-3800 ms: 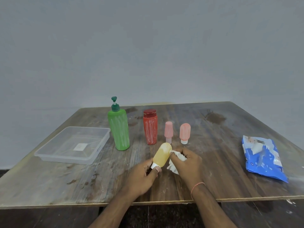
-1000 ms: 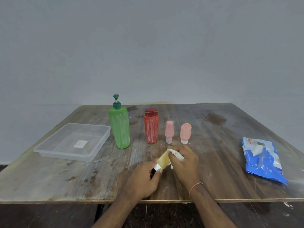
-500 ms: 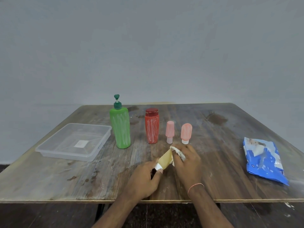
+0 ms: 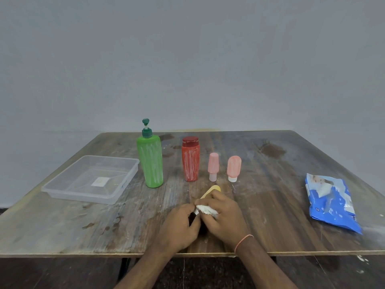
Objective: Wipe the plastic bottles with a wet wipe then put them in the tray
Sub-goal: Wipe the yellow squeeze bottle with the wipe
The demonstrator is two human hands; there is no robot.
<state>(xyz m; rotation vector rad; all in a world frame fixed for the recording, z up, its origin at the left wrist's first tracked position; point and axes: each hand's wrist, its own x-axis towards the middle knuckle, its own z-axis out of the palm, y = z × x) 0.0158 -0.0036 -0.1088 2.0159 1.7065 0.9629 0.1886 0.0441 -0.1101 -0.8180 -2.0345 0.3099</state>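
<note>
My left hand point(image 4: 179, 224) grips the cap end of a small yellow bottle point(image 4: 212, 189), whose rounded far end sticks out beyond my fingers. My right hand point(image 4: 224, 217) holds a crumpled white wet wipe point(image 4: 206, 210) wrapped over the bottle's lower part near the cap. Behind them stand a tall green pump bottle point(image 4: 150, 161), a red bottle point(image 4: 190, 159) and two small pink bottles point(image 4: 213, 166) point(image 4: 233, 168), streaked with white marks. A clear plastic tray point(image 4: 62, 185) lies at the left with nothing in it.
A blue wet wipe packet point(image 4: 331, 203) lies at the right side of the worn wooden table point(image 4: 281, 184). The table's front edge runs just below my wrists. A plain grey wall stands behind.
My right hand has slid the wipe down the yellow bottle from its far end toward the cap. The bottle's rounded tip now shows. My left hand keeps its hold.
</note>
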